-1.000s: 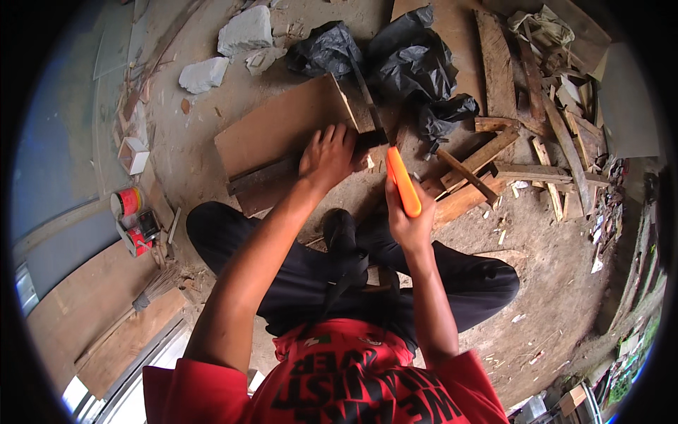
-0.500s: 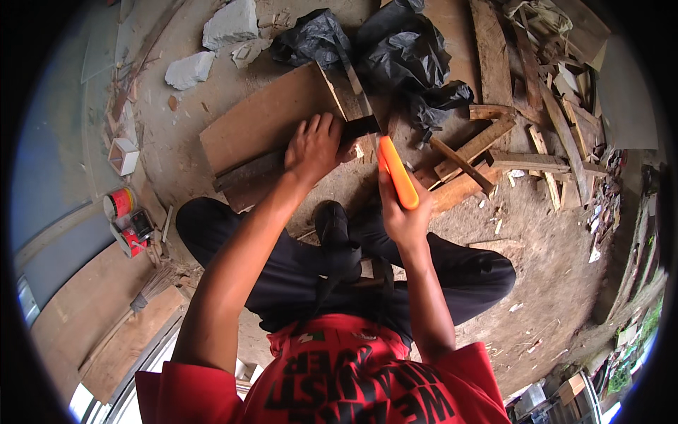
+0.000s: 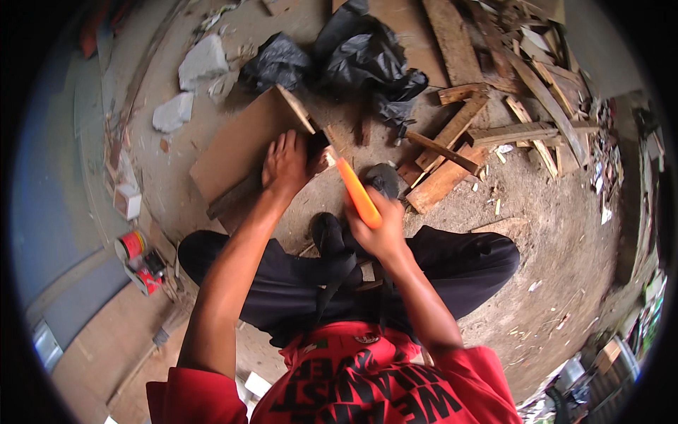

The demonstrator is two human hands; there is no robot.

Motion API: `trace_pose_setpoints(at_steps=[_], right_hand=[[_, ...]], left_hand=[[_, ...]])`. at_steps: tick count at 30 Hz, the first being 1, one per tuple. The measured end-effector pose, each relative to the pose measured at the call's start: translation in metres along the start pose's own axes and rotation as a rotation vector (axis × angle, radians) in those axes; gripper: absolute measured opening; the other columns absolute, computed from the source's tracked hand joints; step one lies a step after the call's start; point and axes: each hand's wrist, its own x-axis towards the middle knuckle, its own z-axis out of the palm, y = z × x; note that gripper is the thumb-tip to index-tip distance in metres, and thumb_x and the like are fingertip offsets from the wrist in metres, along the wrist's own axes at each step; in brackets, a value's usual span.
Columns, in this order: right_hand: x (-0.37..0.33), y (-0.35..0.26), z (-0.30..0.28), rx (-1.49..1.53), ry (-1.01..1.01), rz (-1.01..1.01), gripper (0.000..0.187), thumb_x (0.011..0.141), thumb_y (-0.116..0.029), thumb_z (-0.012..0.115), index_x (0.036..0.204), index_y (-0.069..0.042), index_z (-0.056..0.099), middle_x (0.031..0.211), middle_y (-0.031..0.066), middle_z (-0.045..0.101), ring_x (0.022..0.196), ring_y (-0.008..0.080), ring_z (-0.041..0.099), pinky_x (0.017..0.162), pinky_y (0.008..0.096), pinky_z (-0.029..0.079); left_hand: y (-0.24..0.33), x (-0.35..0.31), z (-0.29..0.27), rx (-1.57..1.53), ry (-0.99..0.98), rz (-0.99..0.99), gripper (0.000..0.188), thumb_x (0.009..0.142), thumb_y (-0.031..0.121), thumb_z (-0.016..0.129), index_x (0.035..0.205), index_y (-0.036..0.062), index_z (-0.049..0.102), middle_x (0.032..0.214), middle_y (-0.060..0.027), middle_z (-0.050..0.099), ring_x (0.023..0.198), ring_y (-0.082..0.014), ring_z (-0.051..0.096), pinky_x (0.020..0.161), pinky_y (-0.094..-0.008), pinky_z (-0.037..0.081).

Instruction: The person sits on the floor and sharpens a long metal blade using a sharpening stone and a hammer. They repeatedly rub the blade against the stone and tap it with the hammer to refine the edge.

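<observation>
My right hand (image 3: 380, 225) is closed around the orange handle (image 3: 360, 194) of a hand saw. The saw's blade (image 3: 332, 138) points away from me and looks foreshortened against the end of a dark strip of wood. My left hand (image 3: 284, 166) presses on this strip, fingers over its top and thumb towards the saw. Beyond and left of that hand stands a brown wooden panel (image 3: 236, 145) with a pale edge, part of a box-like piece. How the strip joins the panel is hidden under my hand.
Crumpled black plastic bags (image 3: 367, 56) lie beyond the wood. Scrap planks (image 3: 452, 177) are piled at the right, with a stick-handled tool (image 3: 443, 152) among them. White blocks (image 3: 203, 63) lie far left, red cans (image 3: 131, 245) at the left. My shoes (image 3: 327, 233) are close below the saw.
The saw and my right hand have drawn back towards me and to the left. My left hand stays on the wood. The whole view has shifted a little.
</observation>
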Motion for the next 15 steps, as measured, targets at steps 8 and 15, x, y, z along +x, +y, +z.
trace_pose_setpoints(at_steps=[8, 15], right_hand=[[-0.087, 0.002, -0.047, -0.033, -0.024, -0.006, 0.017, 0.081, -0.006, 0.077, 0.073, -0.005, 0.061, 0.058, 0.0112, 0.057, 0.045, 0.0282, 0.058, 0.044, 0.0354, 0.043], [-0.079, -0.016, -0.060, 0.005, -0.013, 0.036, 0.021, 0.082, -0.005, 0.074, 0.069, -0.003, 0.057, 0.053, 0.0098, 0.050, 0.041, 0.0225, 0.052, 0.043, 0.0318, 0.038]], left_hand=[[0.004, -0.001, -0.005, -0.049, -0.097, -0.048, 0.050, 0.091, 0.050, 0.062, 0.102, 0.0022, 0.055, 0.100, -0.0164, 0.054, 0.097, -0.0357, 0.056, 0.081, -0.0469, 0.046], [0.010, 0.005, 0.001, -0.004, 0.046, -0.114, 0.043, 0.093, 0.044, 0.061, 0.105, 0.0033, 0.053, 0.099, -0.0161, 0.055, 0.096, -0.0356, 0.058, 0.081, -0.0462, 0.047]])
